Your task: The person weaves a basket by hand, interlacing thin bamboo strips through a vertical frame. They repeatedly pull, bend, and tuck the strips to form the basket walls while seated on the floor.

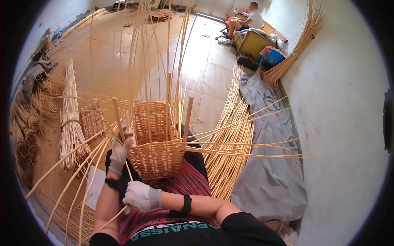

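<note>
A half-woven wicker basket (pixel 158 160) rests on my lap, with long upright rods rising from its far side. Wooden posts stand at its corners, among them a left post (pixel 117 115) and a right post (pixel 188 119). My left hand (pixel 120 151), in a pale glove, is closed at the near left corner, its fingers around the foot of the left post. Lower down, my gloved right hand (pixel 141 196) grips a thin wicker rod (pixel 129 171) that runs from that corner down past my fist to the lower left. Which strands lie under my left fingers is hidden.
Loose rods (pixel 74 176) fan out left, others (pixel 254 144) stick out right. A rod bundle (pixel 69 119) and woven panel (pixel 91 121) lie left. Right are a rod pile (pixel 230 164) and grey cloth (pixel 269 164). A person (pixel 250 20) sits far back near a blue bucket (pixel 274 57).
</note>
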The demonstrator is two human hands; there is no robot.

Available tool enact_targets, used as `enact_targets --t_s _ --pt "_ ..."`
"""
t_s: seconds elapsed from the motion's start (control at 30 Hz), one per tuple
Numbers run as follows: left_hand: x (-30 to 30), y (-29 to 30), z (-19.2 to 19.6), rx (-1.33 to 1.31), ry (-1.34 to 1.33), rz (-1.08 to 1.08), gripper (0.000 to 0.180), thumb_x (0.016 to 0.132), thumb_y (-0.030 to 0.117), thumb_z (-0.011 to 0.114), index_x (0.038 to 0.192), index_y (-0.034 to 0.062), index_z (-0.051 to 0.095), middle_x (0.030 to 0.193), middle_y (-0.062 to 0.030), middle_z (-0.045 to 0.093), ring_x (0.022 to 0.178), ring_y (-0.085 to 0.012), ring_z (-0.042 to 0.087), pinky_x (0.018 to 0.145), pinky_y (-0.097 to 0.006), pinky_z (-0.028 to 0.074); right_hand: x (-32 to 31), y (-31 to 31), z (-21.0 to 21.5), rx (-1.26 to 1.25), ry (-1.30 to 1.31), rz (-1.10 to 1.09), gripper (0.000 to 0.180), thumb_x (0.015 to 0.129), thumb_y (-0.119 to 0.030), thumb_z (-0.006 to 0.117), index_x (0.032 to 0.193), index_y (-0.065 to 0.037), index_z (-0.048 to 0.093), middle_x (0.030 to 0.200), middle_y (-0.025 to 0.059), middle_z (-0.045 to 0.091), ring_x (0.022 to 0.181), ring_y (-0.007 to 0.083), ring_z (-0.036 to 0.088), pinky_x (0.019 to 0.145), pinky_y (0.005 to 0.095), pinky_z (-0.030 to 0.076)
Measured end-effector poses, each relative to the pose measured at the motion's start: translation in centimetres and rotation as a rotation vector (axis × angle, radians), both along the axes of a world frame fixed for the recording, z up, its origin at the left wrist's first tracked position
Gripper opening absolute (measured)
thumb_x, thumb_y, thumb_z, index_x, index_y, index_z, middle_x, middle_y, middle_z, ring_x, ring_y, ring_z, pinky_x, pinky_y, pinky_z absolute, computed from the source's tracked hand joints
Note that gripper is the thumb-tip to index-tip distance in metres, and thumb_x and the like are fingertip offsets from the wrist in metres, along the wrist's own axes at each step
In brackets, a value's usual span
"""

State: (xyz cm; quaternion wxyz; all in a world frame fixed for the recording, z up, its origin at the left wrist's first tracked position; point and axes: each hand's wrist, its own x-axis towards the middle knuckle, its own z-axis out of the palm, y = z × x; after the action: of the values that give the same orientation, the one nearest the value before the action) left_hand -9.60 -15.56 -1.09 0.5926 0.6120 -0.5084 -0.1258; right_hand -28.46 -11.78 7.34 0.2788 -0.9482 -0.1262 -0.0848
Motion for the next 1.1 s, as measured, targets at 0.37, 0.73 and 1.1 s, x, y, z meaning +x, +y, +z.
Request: enact_targets --t_s 0.37,0.73,1.1 --pt "3.7 -2.8 -2.7 0.063 0.934 -0.163 0.052 0.106 0.057 0.044 0.099 0.0094 0.065 0.073 0.0047 0.055 0.061 -0.0098 0.049 0.055 -0.025 0.039 -3.1 -17.2 -6.7 1.482 -0.524 -0.588 0.042 0.111 -0.042 0.037 0.101 -0.008 0.059 0.076 0.0016 0.058 0.07 0.0131 0.058 0.074 0.0337 0.053" --pt "0.9 1.7 0.6 0.365 0.324 -0.056 0.039 0.085 0.023 0.086 0.109 0.009 0.059 0.093 -0.0005 0.056 0.088 -0.0128 0.057 0.081 -0.032 0.049 -5.5 -16.1 -5.1 1.018 -0.308 -1.029 0.017 0.1 -0.003 0.063 0.117 -0.001 0.064 0.081 0.0004 0.064 0.07 0.0088 0.059 0.072 0.0237 0.051" --pt "-2.7 -0.4 -1.7 0.241 0.376 0.391 0.017 0.093 0.015 0.076 0.1 0.0053 0.064 0.087 0.0016 0.06 0.077 -0.0092 0.055 0.072 -0.028 0.048 11.7 -19.8 3.6 0.065 -0.462 -0.96 0.059 0.089 -0.022 0.072 0.145 -0.02 0.053 0.137 0.0238 0.061 0.11 0.0379 0.069 0.091 0.0413 0.055"
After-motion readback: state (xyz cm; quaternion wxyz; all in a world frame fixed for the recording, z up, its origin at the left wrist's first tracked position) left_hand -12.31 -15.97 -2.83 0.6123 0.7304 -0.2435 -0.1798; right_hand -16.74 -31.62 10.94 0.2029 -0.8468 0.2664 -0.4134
